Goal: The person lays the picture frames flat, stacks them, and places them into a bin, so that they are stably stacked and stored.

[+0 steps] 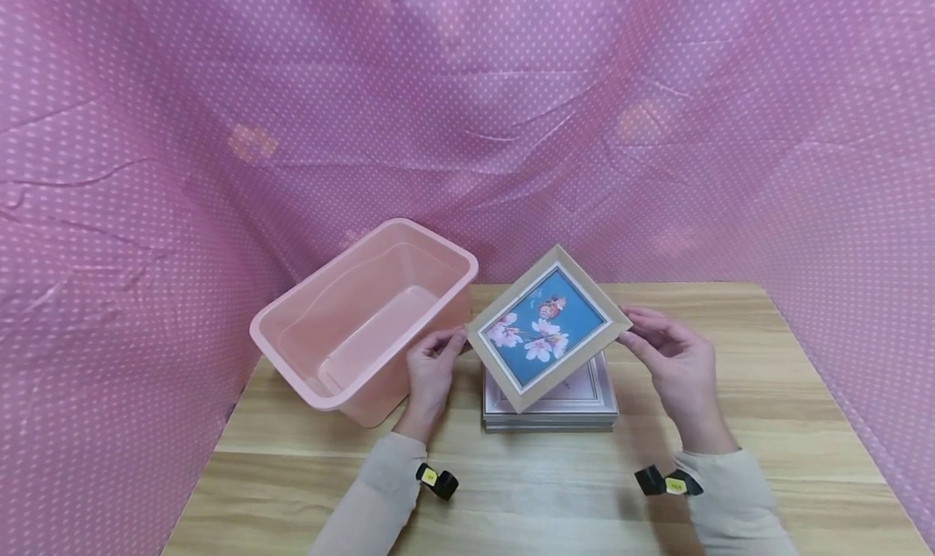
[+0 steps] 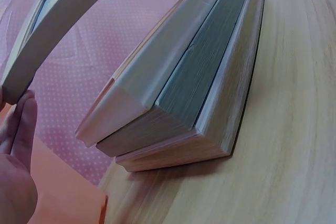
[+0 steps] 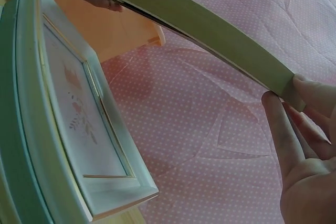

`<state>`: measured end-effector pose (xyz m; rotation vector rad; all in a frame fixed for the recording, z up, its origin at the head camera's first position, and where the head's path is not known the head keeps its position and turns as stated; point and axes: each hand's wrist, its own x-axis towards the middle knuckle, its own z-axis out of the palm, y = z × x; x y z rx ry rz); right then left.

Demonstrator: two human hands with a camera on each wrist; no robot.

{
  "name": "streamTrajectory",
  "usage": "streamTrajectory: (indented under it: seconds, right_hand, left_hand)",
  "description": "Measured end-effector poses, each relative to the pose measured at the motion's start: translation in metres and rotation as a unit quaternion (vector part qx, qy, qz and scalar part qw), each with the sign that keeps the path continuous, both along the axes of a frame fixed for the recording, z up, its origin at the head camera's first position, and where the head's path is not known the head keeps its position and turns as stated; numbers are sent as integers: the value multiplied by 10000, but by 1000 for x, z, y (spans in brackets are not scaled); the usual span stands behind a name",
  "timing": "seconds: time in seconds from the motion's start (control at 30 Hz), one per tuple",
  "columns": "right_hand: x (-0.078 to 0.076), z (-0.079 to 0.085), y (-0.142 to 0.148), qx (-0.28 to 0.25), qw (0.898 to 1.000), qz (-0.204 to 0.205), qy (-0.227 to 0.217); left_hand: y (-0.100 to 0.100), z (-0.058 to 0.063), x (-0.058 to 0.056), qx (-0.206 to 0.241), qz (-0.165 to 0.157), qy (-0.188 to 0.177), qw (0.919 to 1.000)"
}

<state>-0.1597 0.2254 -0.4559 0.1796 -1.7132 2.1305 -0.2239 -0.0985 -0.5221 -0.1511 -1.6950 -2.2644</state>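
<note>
A picture frame (image 1: pixel 546 329) with a beige border and a blue picture of pink flowers and a butterfly is held up, turned at an angle, between both hands. My left hand (image 1: pixel 434 369) pinches its left corner, while my right hand (image 1: pixel 675 365) pinches the opposite corner between thumb and fingers. Beneath it lies a stack of picture frames (image 1: pixel 551 420), partly hidden by the held one in the head view. In the left wrist view the stack shows 3 layers (image 2: pixel 202 61). The top one bears a pale print (image 3: pixel 79 98) inside a whitish border.
A pink plastic bin (image 1: pixel 365 321) stands on the wood-grain table (image 1: pixel 540 491) just left of the stack, with nothing inside it. Pink dotted cloth (image 1: pixel 453 134) hangs behind and at both sides. Black straps with yellow labels (image 1: pixel 437 480) sit on both wrists.
</note>
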Motion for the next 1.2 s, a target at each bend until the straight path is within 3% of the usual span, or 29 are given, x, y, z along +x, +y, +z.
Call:
streamTrajectory:
  seconds: [0.27,0.5,0.6,0.8,1.2]
  right_hand:
    - [5,-6,-4,200,9997,-112,-22]
    - [8,-12,-6,291,9995,24,75]
    - [9,-15,-7,382,9993,4,-36]
    - [12,-19,-8,446,9987,-161,-174]
    - [18,-31,-16,70,9992,-375,-131]
  left_hand:
    - [0,2,1,16,286,-401,9988]
    - [4,6,-1,212,607,-880,9940]
    - [5,7,-1,268,684,-906,9932]
    - [4,8,0,446,510,-718,9951]
    - [3,8,1,238,215,-680,9972]
